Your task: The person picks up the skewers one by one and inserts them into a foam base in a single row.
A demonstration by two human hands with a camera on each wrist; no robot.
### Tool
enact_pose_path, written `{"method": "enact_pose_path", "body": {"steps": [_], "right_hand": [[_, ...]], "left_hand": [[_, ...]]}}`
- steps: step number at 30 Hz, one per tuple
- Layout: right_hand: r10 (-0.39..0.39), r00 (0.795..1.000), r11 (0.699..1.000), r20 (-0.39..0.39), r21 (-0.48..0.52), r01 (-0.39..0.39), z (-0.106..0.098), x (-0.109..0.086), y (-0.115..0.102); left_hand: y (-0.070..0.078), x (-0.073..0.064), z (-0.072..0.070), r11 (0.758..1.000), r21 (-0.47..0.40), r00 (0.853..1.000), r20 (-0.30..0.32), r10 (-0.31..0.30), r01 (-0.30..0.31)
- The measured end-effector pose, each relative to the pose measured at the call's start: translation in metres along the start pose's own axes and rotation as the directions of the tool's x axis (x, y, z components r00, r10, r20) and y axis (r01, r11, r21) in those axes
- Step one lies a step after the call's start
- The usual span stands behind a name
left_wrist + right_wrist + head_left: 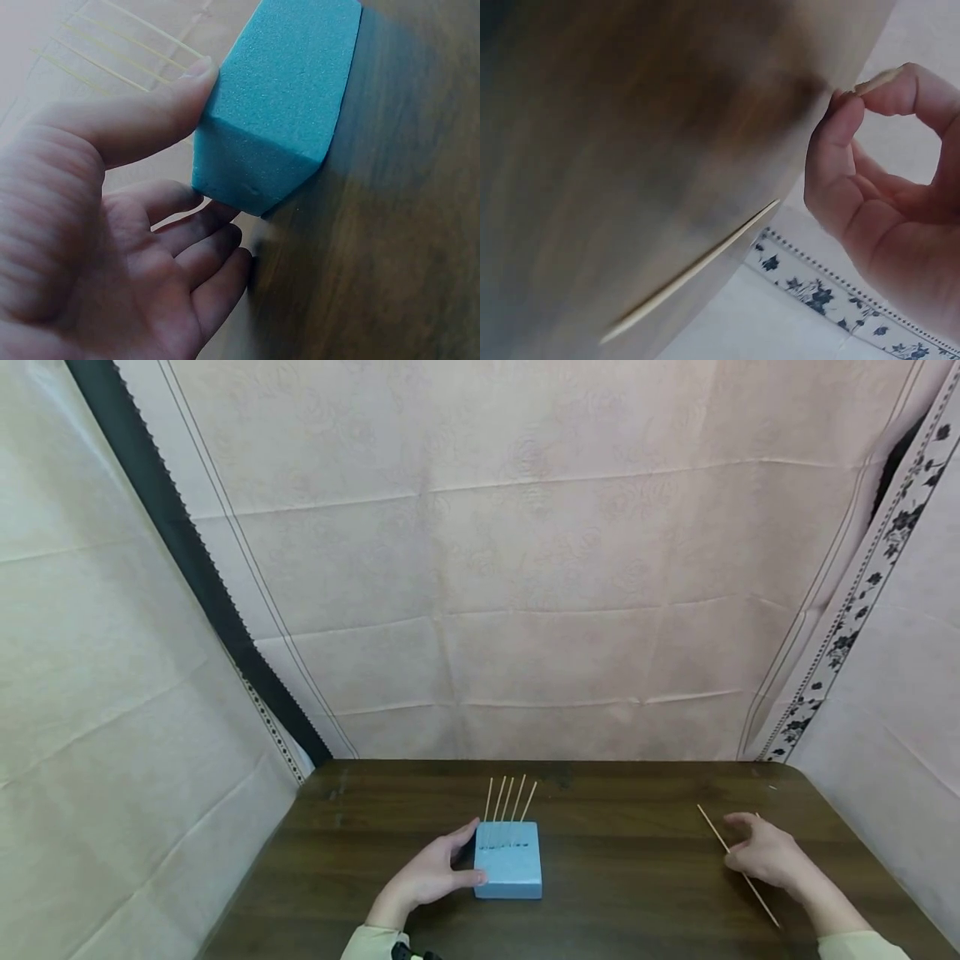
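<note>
A light-blue foam block sits on the table, with several thin wooden skewers sticking out of its far part. At its left side, my left hand holds it between thumb and fingers. In the left wrist view the thumb lies against one edge of the block. Far to the right, my right hand pinches a skewer between thumb and index finger. Only a short piece of that skewer shows there. Another skewer lies on the table beside this hand.
The dark wooden table reaches back to a pale cloth hanging behind it. More cloth hangs on the left and right sides, the right one edged with a floral band.
</note>
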State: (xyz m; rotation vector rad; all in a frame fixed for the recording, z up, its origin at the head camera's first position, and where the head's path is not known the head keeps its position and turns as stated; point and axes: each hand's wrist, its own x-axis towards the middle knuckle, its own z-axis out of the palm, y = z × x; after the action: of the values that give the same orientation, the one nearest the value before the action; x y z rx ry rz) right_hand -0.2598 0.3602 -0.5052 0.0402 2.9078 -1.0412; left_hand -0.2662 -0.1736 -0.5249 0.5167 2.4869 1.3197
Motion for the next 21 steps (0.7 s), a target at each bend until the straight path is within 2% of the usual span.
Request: {"method": "enact_pose_path", "body": {"steps": [2, 4, 7, 10, 15, 21], "right_hand": [[-0.009, 1.000, 0.997, 0.025, 0.075, 0.007, 0.003, 0.001, -0.009], [-0.025, 0.998, 0.982, 0.065, 0.191, 0.012, 0.006, 0.003, -0.021], [-0.066, 0.990, 0.921, 0.121, 0.388, 0.014, 0.014, 0.004, -0.040], [-0.106, 0.985, 0.850, 0.139, 0.526, 0.017, 0.025, 0.004, -0.063], [-0.123, 0.985, 0.753, 0.120, 0.658, 0.014, 0.042, 0.002, -0.102], [-0.106, 0.993, 0.681, 0.060, 0.732, 0.029, 0.057, 0.004, -0.136]], "left_hand": [[0.001, 0.000, 0.000, 1.000, 0.001, 1.000, 0.001, -0.006, 0.006], [0.001, 0.000, 0.000, 1.000, 0.004, 1.000, 0.004, -0.011, 0.011], [0.001, 0.000, -0.001, 1.000, 0.009, 1.000, 0.004, -0.015, 0.015], [0.000, 0.001, -0.001, 1.000, 0.014, 1.000, 0.003, -0.012, 0.012], [-0.002, 0.002, 0.001, 1.000, -0.011, 1.000, 0.011, -0.003, 0.003], [-0.001, 0.000, 0.000, 0.999, -0.043, 1.000, 0.013, 0.007, -0.007]]}}
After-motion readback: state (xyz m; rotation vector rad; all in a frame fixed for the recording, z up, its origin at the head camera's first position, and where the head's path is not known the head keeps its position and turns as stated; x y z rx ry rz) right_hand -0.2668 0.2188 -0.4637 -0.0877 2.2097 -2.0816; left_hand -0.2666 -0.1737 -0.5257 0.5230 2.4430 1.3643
